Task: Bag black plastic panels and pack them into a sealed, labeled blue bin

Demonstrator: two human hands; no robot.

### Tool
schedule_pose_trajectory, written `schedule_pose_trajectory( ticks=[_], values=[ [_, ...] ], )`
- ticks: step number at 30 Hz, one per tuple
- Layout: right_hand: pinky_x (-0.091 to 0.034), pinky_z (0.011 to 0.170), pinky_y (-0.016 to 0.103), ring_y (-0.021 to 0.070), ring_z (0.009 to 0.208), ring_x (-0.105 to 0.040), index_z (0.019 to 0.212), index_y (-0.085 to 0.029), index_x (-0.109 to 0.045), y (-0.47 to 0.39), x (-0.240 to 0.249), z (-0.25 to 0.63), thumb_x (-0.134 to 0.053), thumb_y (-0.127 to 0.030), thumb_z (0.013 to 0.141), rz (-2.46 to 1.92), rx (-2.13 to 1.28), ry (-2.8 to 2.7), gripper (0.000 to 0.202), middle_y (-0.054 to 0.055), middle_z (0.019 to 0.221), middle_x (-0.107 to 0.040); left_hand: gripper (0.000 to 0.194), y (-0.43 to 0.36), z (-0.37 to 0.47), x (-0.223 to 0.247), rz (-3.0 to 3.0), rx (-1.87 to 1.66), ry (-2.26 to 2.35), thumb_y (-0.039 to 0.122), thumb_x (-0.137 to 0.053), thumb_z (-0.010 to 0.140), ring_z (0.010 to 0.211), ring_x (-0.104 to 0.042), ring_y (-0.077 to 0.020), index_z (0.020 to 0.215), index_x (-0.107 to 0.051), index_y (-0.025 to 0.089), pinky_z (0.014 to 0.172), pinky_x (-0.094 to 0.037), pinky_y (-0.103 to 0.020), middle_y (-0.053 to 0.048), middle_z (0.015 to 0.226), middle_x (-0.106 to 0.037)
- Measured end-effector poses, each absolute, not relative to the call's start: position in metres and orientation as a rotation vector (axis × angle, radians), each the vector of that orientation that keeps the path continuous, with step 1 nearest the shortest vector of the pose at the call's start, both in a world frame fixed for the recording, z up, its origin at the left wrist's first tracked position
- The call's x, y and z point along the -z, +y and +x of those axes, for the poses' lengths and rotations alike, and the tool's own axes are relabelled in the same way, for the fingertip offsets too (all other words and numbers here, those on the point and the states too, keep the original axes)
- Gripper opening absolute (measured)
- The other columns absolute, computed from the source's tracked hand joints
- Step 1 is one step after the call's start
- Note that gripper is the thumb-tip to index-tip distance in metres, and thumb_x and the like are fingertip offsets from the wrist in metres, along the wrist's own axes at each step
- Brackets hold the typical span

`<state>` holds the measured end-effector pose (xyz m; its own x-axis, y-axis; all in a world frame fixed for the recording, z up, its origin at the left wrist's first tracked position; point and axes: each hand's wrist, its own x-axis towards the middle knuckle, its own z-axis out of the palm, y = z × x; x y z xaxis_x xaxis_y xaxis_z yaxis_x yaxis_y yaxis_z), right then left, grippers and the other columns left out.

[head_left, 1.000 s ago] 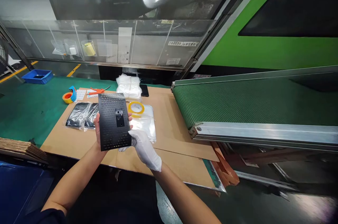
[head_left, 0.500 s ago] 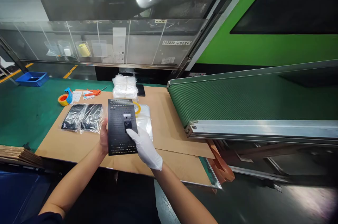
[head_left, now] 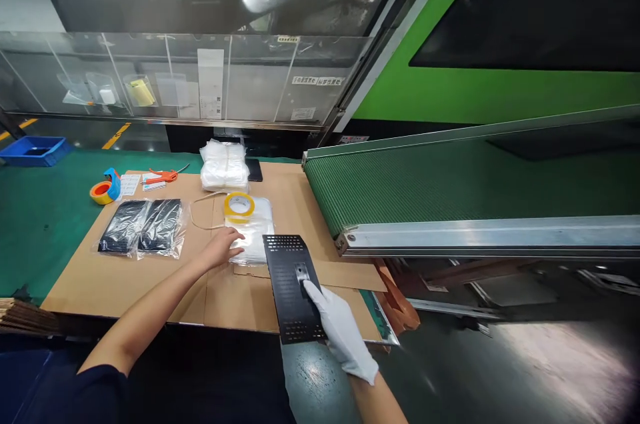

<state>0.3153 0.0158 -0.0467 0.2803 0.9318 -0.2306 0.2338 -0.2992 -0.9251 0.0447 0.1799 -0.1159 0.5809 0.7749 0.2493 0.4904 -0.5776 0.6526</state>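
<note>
In my gloved right hand (head_left: pixel 343 331) is a black slotted plastic panel (head_left: pixel 290 297), gripped at its right side with the thumb by a small raised fitting in its middle. The panel hangs tilted over the table's front edge. My bare left hand (head_left: pixel 225 247) reaches onto a stack of clear plastic bags (head_left: pixel 257 227), its fingers apart and holding nothing. On that stack lies a roll of yellow tape (head_left: pixel 239 206), just beyond the left fingertips. Left of my hand lie two bagged black panels (head_left: pixel 143 227), side by side on the cardboard (head_left: pixel 125 284).
A green conveyor belt (head_left: pixel 425 191) with a metal rail slopes down to the table's right side. Behind the tape sits a bundle of plastic bags (head_left: pixel 225 167). A tape dispenser (head_left: pixel 106 187), an orange air gun (head_left: pixel 165 176) and a blue bin (head_left: pixel 35 152) stand at the left.
My left hand has let go of the panel and moved right onto the clear bags. My right hand has carried the panel right and toward me, uncovering the tape roll.
</note>
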Motion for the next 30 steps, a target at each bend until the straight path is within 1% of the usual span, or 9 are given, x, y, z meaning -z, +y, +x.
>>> schedule_pose_trajectory(
  ticks=[3, 6, 8, 12, 15, 18, 21, 27, 30],
  values=[
    [-0.055, 0.096, 0.043, 0.0337, 0.105, -0.069, 0.090, -0.019, -0.078, -0.001, 0.058, 0.328, -0.065, -0.074, 0.076, -1.772, -1.114, -0.990, 0.059, 0.012, 0.104, -0.079, 0.024, 0.191, 0.055, 0.129, 2.365, -0.610, 0.969, 0.023, -0.075, 0.087, 0.101, -0.063, -0.0255, 0.110, -0.072, 0.020, 0.092, -0.052, -0.038, -0.010, 0.108, -0.068],
    [-0.056, 0.089, 0.042, 0.0322, 0.096, -0.069, 0.079, -0.020, -0.073, -0.012, 0.061, 0.334, -0.064, -0.075, 0.076, -1.800, -1.131, -0.950, 0.057, 0.011, 0.093, -0.078, 0.016, 0.197, 0.062, 0.138, 2.351, -0.596, 0.974, 0.024, -0.072, 0.089, 0.096, -0.062, -0.0244, 0.104, -0.074, 0.019, 0.088, -0.051, -0.037, -0.009, 0.102, -0.066],
    [-0.055, 0.089, 0.040, 0.0327, 0.098, -0.069, 0.081, -0.019, -0.073, -0.014, 0.059, 0.334, -0.064, -0.075, 0.075, -1.798, -1.162, -0.941, 0.057, 0.011, 0.095, -0.078, 0.013, 0.200, 0.064, 0.142, 2.336, -0.602, 0.992, 0.027, -0.067, 0.093, 0.094, -0.062, -0.0238, 0.099, -0.075, 0.018, 0.087, -0.050, -0.036, -0.009, 0.099, -0.066],
    [-0.054, 0.090, 0.038, 0.0337, 0.106, -0.067, 0.090, -0.018, -0.076, -0.011, 0.054, 0.331, -0.062, -0.074, 0.077, -1.801, -1.233, -0.979, 0.059, 0.011, 0.104, -0.078, 0.024, 0.204, 0.066, 0.142, 2.319, -0.595, 1.007, 0.031, -0.057, 0.100, 0.093, -0.062, -0.0222, 0.094, -0.076, 0.018, 0.087, -0.049, -0.033, -0.008, 0.096, -0.067],
    [-0.053, 0.089, 0.036, 0.0334, 0.104, -0.067, 0.089, -0.018, -0.076, -0.005, 0.054, 0.327, -0.061, -0.070, 0.079, -1.802, -1.267, -1.068, 0.056, 0.010, 0.102, -0.078, 0.032, 0.209, 0.067, 0.138, 2.329, -0.549, 0.991, 0.033, -0.049, 0.103, 0.090, -0.063, -0.0216, 0.094, -0.076, 0.018, 0.087, -0.049, -0.033, -0.008, 0.094, -0.068],
    [-0.052, 0.085, 0.035, 0.0327, 0.100, -0.066, 0.087, -0.017, -0.076, 0.003, 0.059, 0.321, -0.063, -0.068, 0.080, -1.786, -1.342, -1.157, 0.053, 0.008, 0.097, -0.078, 0.037, 0.214, 0.067, 0.133, 2.347, -0.497, 0.970, 0.033, -0.045, 0.104, 0.089, -0.062, -0.0217, 0.091, -0.076, 0.018, 0.086, -0.050, -0.032, -0.009, 0.091, -0.068],
    [-0.051, 0.083, 0.035, 0.0322, 0.099, -0.066, 0.086, -0.016, -0.076, 0.012, 0.066, 0.315, -0.063, -0.067, 0.079, -1.784, -1.399, -1.188, 0.053, 0.008, 0.096, -0.077, 0.037, 0.216, 0.068, 0.129, 2.355, -0.466, 0.961, 0.032, -0.044, 0.104, 0.089, -0.062, -0.0222, 0.090, -0.075, 0.017, 0.087, -0.050, -0.032, -0.009, 0.091, -0.068],
    [-0.049, 0.084, 0.034, 0.0303, 0.100, -0.065, 0.089, -0.014, -0.076, 0.034, 0.071, 0.313, -0.063, -0.067, 0.079, -1.742, -1.406, -1.234, 0.056, 0.010, 0.100, -0.077, 0.034, 0.219, 0.066, 0.127, 2.320, -0.447, 0.984, 0.030, -0.046, 0.102, 0.088, -0.064, -0.0213, 0.092, -0.075, 0.016, 0.085, -0.050, -0.031, -0.010, 0.095, -0.072],
    [-0.047, 0.076, 0.033, 0.0268, 0.089, -0.063, 0.083, -0.014, -0.073, 0.044, 0.071, 0.311, -0.064, -0.067, 0.076, -1.730, -1.480, -1.319, 0.054, 0.009, 0.088, -0.074, 0.030, 0.222, 0.065, 0.128, 2.291, -0.427, 0.986, 0.032, -0.052, 0.099, 0.085, -0.066, -0.0206, 0.091, -0.077, 0.016, 0.081, -0.050, -0.029, -0.009, 0.094, -0.075]
  ],
)
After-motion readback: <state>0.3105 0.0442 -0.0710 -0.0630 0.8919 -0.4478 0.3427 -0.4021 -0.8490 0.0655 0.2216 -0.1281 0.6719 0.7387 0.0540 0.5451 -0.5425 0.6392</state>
